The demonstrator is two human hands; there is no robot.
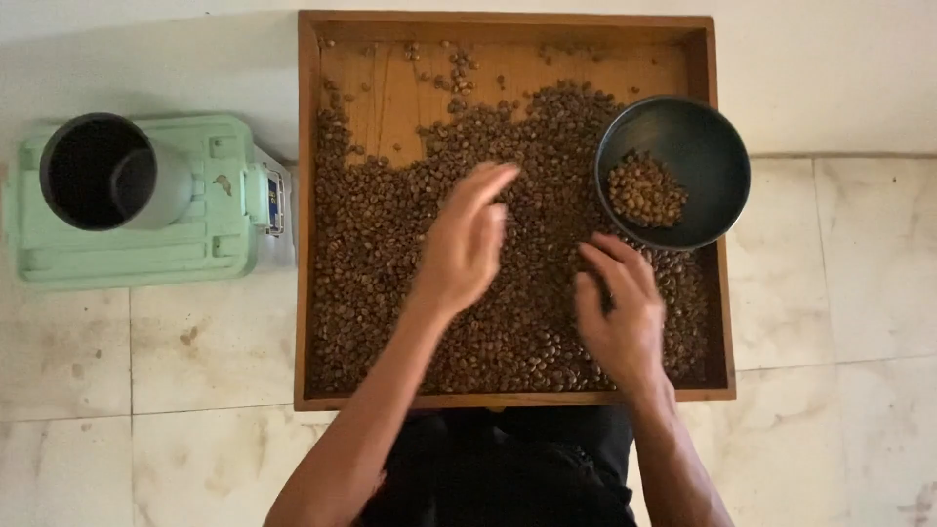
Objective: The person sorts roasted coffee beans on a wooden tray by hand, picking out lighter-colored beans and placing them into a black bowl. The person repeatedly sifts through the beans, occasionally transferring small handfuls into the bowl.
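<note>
A square wooden tray (307, 244) lies on the tiled floor, spread with several brown coffee beans (381, 263); bare wood shows at its far left corner. My left hand (467, 244) hovers over the middle of the beans, fingers stretched forward and loosely apart, holding nothing I can see. My right hand (617, 312) rests low over the beans at the right, fingers slightly curled and spread. A dark round bowl (708, 146) sits on the tray's far right corner, with a small heap of lighter beans (644, 191) inside, just beyond my right fingertips.
A pale green machine (195, 239) with a dark cylindrical cup (98, 171) on top stands on the floor left of the tray. Stained beige floor tiles (839, 293) surround everything. My dark-clothed lap (508, 468) lies at the tray's near edge.
</note>
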